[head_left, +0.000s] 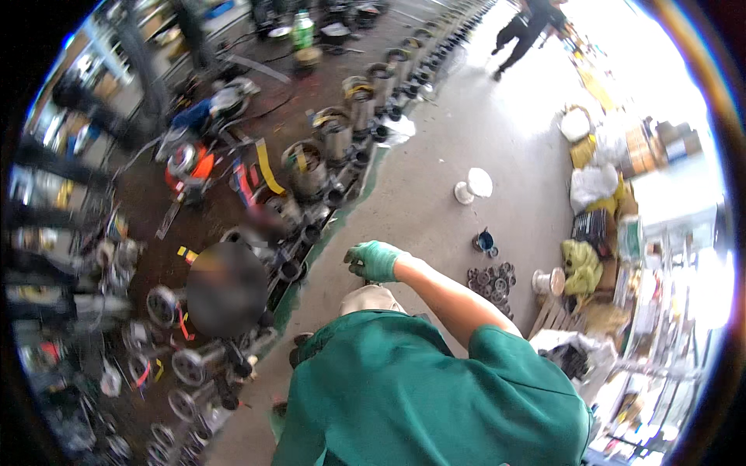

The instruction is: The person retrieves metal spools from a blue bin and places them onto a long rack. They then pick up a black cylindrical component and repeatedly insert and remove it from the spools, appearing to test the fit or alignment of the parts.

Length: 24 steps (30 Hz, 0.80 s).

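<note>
Hovering half-curled, my green-gloved right hand looks empty, left hand unseen; grey flanged metal cylinders line up, probably freeing the grey floor.

Light is strongest at upper right; glare pales the floor. Left side is dimmer, smeared, apparently by motion. Round patch at lower left is blurred beyond reading. Fisheye curvature; black, colour-fringed rim.

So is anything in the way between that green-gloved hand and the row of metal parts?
Nothing visible stands between the right hand and the row of metal parts; there's just grey floor and a green stripe.
</note>
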Available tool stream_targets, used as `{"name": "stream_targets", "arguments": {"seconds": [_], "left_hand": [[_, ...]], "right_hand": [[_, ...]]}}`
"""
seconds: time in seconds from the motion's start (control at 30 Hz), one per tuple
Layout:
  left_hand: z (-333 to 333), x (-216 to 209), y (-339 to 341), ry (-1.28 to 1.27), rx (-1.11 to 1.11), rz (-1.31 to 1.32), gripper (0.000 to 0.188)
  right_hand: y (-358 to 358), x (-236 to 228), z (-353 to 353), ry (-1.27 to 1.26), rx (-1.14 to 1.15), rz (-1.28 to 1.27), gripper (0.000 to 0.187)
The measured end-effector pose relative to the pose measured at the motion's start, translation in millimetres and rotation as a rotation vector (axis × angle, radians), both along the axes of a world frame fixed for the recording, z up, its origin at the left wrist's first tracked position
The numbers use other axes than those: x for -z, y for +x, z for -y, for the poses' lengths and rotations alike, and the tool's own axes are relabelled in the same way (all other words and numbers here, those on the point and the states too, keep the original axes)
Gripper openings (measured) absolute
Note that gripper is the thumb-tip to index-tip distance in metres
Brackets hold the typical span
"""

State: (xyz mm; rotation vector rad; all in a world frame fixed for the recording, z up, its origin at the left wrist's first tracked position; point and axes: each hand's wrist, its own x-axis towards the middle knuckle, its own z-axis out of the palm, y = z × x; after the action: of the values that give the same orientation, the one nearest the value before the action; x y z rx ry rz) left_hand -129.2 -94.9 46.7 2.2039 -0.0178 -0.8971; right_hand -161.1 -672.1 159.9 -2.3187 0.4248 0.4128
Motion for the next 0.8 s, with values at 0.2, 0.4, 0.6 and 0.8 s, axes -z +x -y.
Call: {"name": "stream_targets", "arguments": {"seconds": [0.2,0.4,0.6,0.8], "left_hand": [[129,-74,24,0.022,0.132,-0.056,0.029],[310,-136,78,-0.061,0.399,0.044,0.027],[498,-145,101,-0.141,0.856,0.239,0.025],[673,-104,45,-0.316,1.326,0.024,0.023]], "right_hand": [[-149,150,119,0.05,0.265,-0.251,0.037],[-437,260,137,-0.07,-0.058,-0.638,0.027],[-533,178,21,0.602,1.389,-0.594,0.036],[-509,122,-122,0.611,2.074,-0.169,0.032]]}}
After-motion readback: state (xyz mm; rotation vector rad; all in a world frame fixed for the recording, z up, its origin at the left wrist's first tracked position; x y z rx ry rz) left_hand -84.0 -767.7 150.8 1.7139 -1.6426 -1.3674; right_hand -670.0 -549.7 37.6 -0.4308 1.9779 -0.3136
